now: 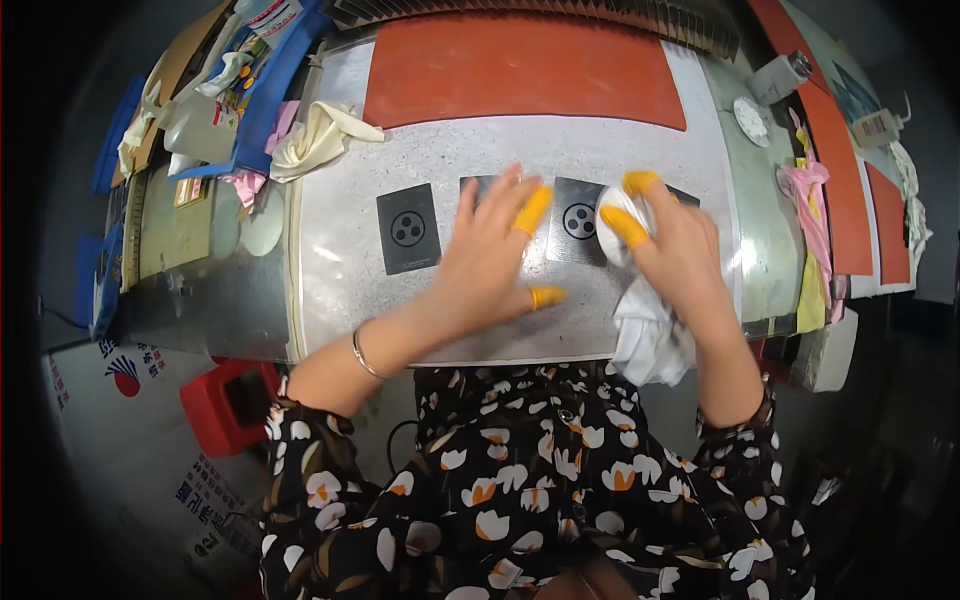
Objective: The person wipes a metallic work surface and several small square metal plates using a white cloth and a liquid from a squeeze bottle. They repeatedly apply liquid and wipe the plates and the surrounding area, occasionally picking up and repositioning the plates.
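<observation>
Several dark rectangular plates lie in a row on the pale work surface (345,300). The leftmost plate (408,240) shows whole, with a round three-dot mark. My left hand (485,250), slightly blurred, has its fingers spread over the second plate (476,187), hiding most of it. Yellow finger cots cover its thumb and one finger. My right hand (682,240), two fingertips in yellow cots, is closed on a white cloth (652,335). The bunched cloth is at the right edge of the third plate (570,225); its tail hangs toward me. Another plate (686,197) is partly hidden behind my right hand.
An orange-red mat (520,70) lies beyond the plates, before a slatted metal rack (540,15). At left are a blue tray (262,135) with bottles and a cream cloth (318,142). A metal can (778,78), white round dish (752,121) and pink cloth (812,195) are at right.
</observation>
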Available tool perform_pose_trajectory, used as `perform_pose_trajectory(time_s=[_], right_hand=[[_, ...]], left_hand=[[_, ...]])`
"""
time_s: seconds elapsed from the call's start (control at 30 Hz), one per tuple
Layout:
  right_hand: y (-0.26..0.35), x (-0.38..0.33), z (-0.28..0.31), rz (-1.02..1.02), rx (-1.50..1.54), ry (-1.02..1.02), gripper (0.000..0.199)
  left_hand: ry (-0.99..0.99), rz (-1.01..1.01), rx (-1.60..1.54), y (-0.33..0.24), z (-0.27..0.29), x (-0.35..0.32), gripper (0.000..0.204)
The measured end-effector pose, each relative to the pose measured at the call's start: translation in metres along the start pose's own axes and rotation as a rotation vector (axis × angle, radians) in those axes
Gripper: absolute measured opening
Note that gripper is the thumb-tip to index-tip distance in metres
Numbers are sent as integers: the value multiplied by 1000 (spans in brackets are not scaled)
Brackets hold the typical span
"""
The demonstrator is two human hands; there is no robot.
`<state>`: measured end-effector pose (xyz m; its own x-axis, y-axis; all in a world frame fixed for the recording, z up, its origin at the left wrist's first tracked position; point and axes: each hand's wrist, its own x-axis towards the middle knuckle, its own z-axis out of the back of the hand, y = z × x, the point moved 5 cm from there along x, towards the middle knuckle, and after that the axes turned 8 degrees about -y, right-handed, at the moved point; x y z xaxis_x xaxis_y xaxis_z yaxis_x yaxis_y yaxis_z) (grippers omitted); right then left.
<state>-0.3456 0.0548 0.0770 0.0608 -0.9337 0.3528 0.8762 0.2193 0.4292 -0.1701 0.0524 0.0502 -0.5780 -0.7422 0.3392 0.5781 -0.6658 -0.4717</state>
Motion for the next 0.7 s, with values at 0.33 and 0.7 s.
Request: perform_pose_trajectory(time_s=[0.33, 0.7], right_hand=[[-10, 42, -69, -117, -238, 240, 35], [24, -24, -52, -119, -227, 328, 37]], left_hand=[[155, 19, 175, 31, -20, 24, 85], [269, -180, 117, 41, -22, 31, 94]])
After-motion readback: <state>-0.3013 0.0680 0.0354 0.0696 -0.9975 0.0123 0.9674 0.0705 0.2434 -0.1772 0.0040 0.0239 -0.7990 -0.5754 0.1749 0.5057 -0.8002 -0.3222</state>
